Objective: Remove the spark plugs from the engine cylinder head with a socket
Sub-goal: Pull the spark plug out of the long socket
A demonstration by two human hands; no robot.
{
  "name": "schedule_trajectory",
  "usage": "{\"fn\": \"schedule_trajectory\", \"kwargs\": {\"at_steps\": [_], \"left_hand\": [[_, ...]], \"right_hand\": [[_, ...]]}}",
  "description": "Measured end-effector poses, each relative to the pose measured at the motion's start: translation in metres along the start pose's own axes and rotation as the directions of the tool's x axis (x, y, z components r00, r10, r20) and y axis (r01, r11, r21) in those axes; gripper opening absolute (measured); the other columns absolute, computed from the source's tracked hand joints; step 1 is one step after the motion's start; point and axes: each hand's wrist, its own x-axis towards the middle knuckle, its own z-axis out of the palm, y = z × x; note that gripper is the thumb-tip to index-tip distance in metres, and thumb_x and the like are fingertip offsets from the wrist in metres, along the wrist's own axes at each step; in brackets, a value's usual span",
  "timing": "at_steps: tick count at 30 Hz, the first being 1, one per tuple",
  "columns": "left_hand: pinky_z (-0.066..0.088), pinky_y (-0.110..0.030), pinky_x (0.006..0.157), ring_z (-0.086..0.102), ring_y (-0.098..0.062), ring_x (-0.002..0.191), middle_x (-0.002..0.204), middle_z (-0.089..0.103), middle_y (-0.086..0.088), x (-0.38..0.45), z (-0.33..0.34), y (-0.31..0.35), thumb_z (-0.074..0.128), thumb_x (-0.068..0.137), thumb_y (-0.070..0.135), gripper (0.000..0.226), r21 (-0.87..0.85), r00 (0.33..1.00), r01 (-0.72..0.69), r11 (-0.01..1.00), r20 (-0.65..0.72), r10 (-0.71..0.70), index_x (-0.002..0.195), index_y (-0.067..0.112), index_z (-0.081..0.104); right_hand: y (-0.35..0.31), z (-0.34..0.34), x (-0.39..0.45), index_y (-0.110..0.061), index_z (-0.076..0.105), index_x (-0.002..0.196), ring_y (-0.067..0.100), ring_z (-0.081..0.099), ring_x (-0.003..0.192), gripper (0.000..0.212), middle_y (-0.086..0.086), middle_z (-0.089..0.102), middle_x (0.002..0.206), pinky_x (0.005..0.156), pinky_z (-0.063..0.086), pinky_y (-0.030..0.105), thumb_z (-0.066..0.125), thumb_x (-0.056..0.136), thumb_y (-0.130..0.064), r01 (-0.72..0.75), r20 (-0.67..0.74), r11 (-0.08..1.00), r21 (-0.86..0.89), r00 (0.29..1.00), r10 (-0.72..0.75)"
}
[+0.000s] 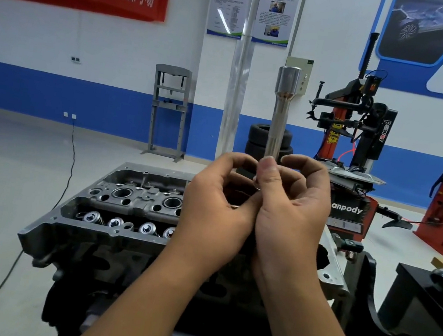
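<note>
Both forearms rose from the near edge of the view, and the left hand (218, 204) and right hand (291, 205) met in front of the chest, fingers curled together around the lower end of a long socket (280, 113). That tool stood upright above the hands, its wider cup end at the top, well clear of the cylinder head (114, 204) that lay beneath and to the left. The right thumb pressed against the shaft while the left fingers pinched something small at its base; whether that was a spark plug or only the drive end could not be told, since the hands hid it. My judgement was that the grip was a fingertip one on smooth metal, so the socket could slip and drop onto the open head, where exposed valve springs (117, 223) and the round plug wells (122, 193) sat directly below. Any plug being worked loose from the tool could fall the same way and crack its insulator or lodge in a well. No spark plug showed in those wells, though their depths were dark. Farther off, on the right, stood a red and black tyre changer (360, 135), a stack of tyres (257, 141) lay beyond the hands, and a grey shop press (169, 110) stood against the blue-banded far wall on the left.
</note>
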Motion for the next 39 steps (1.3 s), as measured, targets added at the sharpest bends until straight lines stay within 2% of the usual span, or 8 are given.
{"fn": "schedule_trajectory", "kwargs": {"at_steps": [5,8,10,16,20,27,33,39], "left_hand": [[0.067,-0.039,0.076,0.079,-0.016,0.086,0.092,0.081,-0.001,0.0021,-0.0016,-0.0004,0.075,0.095,0.007,0.023,-0.063,0.999,0.038,0.997,0.001,-0.038,0.109,0.024,0.066],[0.066,-0.034,0.072,0.079,-0.015,0.085,0.091,0.081,0.0,0.0015,-0.0022,-0.0007,0.076,0.095,0.01,0.024,-0.044,0.999,0.035,0.998,0.01,-0.035,0.107,0.028,0.066],[0.065,-0.029,0.07,0.079,-0.013,0.084,0.09,0.08,0.002,0.0015,-0.0023,-0.0013,0.078,0.094,0.012,0.025,-0.017,1.0,0.027,0.999,-0.004,-0.028,0.104,0.032,0.066],[0.064,-0.029,0.069,0.079,-0.015,0.079,0.088,0.081,0.0,0.0009,-0.001,-0.0004,0.08,0.091,0.006,0.033,-0.054,0.998,0.06,0.997,0.009,-0.06,0.105,0.028,0.061],[0.066,-0.038,0.07,0.078,-0.013,0.079,0.088,0.08,0.001,-0.0002,-0.0009,-0.0002,0.08,0.091,0.011,0.027,0.029,0.998,0.057,0.998,-0.026,-0.056,0.104,0.027,0.063],[0.065,-0.031,0.072,0.079,-0.014,0.085,0.09,0.081,0.001,0.0003,-0.0017,-0.0015,0.078,0.092,0.007,0.018,-0.059,0.998,0.049,0.997,-0.038,-0.051,0.101,0.018,0.068],[0.064,-0.026,0.083,0.078,-0.007,0.092,0.097,0.081,0.007,0.0009,-0.0015,-0.0047,0.076,0.093,0.009,0.019,0.0,1.0,0.027,1.0,-0.017,-0.027,0.107,0.022,0.076],[0.063,-0.027,0.082,0.079,-0.012,0.093,0.097,0.082,0.002,0.0027,-0.0041,-0.0073,0.073,0.096,0.004,0.015,-0.076,0.999,0.051,0.996,-0.005,-0.052,0.107,0.014,0.078]], "right_hand": [[0.0017,-0.0024,0.0021,-0.025,0.061,0.1,0.02,0.071,0.078,0.006,0.001,0.07,0.078,0.074,0.06,0.039,0.066,0.099,-0.022,-0.049,0.0,0.998,0.043,0.999,0.049],[-0.0005,-0.0008,0.0013,-0.024,0.06,0.101,0.018,0.073,0.08,0.027,-0.003,0.07,0.082,0.072,0.061,0.034,0.08,0.084,-0.029,-0.021,-0.014,0.999,0.03,1.0,0.022],[-0.0006,-0.001,0.0004,-0.026,0.061,0.098,0.018,0.073,0.08,0.027,-0.005,0.068,0.082,0.072,0.06,0.031,0.083,0.083,-0.024,0.015,-0.013,1.0,-0.012,1.0,-0.015],[-0.0001,-0.0025,0.0023,-0.024,0.06,0.098,0.021,0.071,0.075,0.006,0.004,0.071,0.079,0.071,0.06,0.042,0.065,0.101,-0.022,-0.07,-0.019,0.997,0.038,0.997,0.071],[-0.0024,0.0003,-0.0001,-0.026,0.06,0.102,0.032,0.076,0.084,0.033,0.003,0.072,0.086,0.076,0.064,0.048,0.084,0.079,-0.028,-0.044,-0.002,0.999,0.009,0.999,0.044],[-0.0003,-0.0012,-0.0009,-0.021,0.059,0.102,0.024,0.075,0.077,0.008,0.003,0.073,0.078,0.07,0.062,0.04,0.065,0.1,-0.016,-0.021,0.037,1.0,0.01,0.999,0.02],[-0.0009,-0.001,-0.0012,-0.033,0.062,0.096,0.02,0.074,0.086,0.027,-0.004,0.071,0.088,0.076,0.06,0.029,0.083,0.081,-0.026,0.053,-0.005,0.997,-0.055,0.999,-0.054],[0.0015,-0.0006,-0.0004,-0.033,0.06,0.092,0.02,0.074,0.081,0.012,0.006,0.074,0.083,0.073,0.059,0.033,0.066,0.092,-0.022,0.049,0.03,0.998,-0.039,0.998,-0.048]]}}
